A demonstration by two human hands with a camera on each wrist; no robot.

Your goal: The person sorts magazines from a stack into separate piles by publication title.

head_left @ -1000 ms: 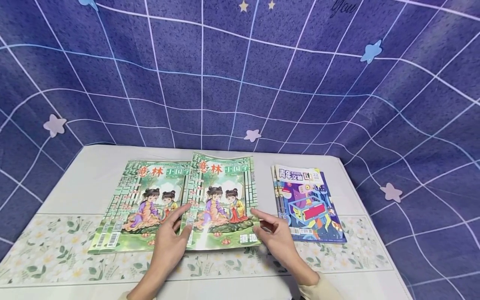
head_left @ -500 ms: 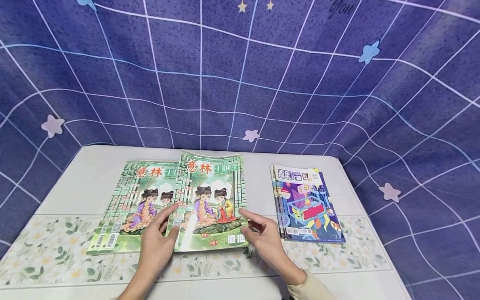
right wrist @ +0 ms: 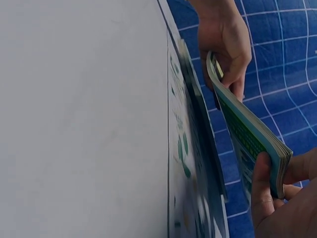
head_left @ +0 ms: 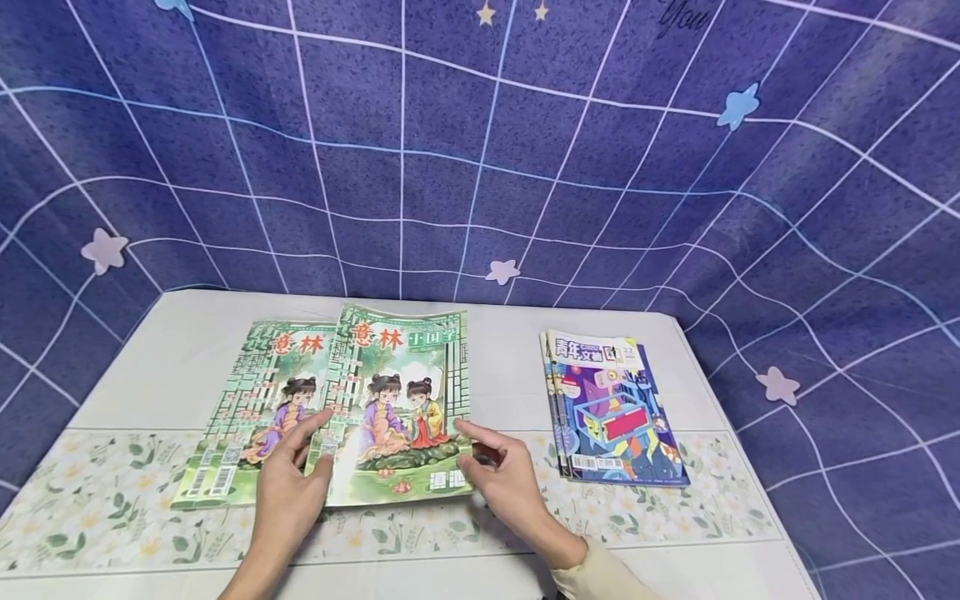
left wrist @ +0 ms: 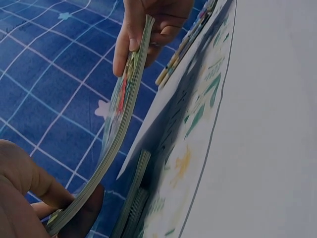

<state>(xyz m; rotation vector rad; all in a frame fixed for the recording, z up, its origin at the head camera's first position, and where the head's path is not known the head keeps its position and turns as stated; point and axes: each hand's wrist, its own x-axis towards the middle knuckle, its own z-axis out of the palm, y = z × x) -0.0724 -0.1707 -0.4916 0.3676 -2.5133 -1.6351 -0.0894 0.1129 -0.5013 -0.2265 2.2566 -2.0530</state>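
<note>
A green magazine [head_left: 408, 417] with two illustrated figures on its cover is raised above the table, slightly bowed. My left hand [head_left: 288, 483] pinches its left edge near the lower corner, and my right hand [head_left: 501, 479] grips the right edge low down. Both wrist views show the thumbs on one face and fingers on the other, with the magazine's page edges [left wrist: 111, 158] between the hands. Under and left of it, matching green magazines [head_left: 255, 417] lie overlapped on the table, partly covered by the held one.
To the right lies a small pile of purple-blue magazines [head_left: 618, 417]. The white table [head_left: 510, 383] carries a floral strip [head_left: 112, 500] across it. Behind and at the sides hangs a blue gridded cloth [head_left: 450, 192] with star shapes.
Both hands have carried the green magazine leftward, so it covers more of the matching magazines on the left. The purple-blue pile stays where it was.
</note>
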